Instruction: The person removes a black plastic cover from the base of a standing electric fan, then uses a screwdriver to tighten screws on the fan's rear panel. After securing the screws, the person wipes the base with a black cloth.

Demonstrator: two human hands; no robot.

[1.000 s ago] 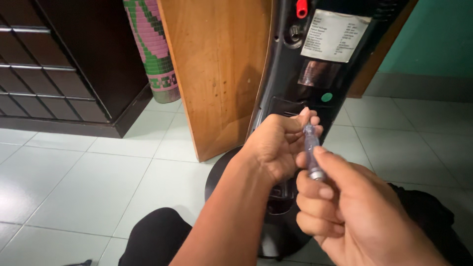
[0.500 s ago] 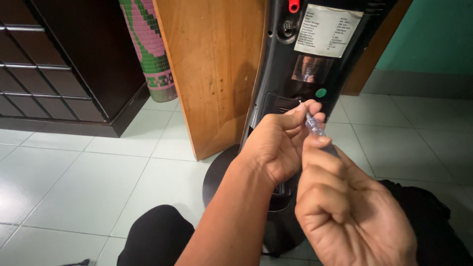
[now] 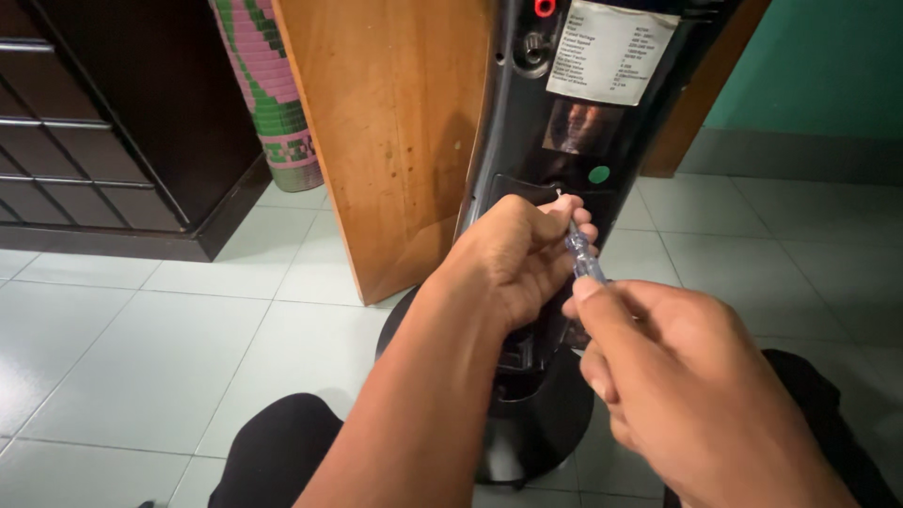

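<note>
Pale tiled floor. Black fan column stands upright; against it, right hand fingers grip a clear-handled screwdriver, left hand fingers pinching its tip.

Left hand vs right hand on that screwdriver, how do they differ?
Left hand pinches the tip end of the clear-handled screwdriver against the black appliance column; right hand grips the handle end. Left sits farther from the camera, right nearer. Both are bare and touching the tool.

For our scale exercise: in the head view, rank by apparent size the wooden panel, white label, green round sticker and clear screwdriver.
1. Brown wooden panel
2. White rectangular label
3. Clear-handled screwdriver, partly hidden by the hands
4. Green round sticker
</note>
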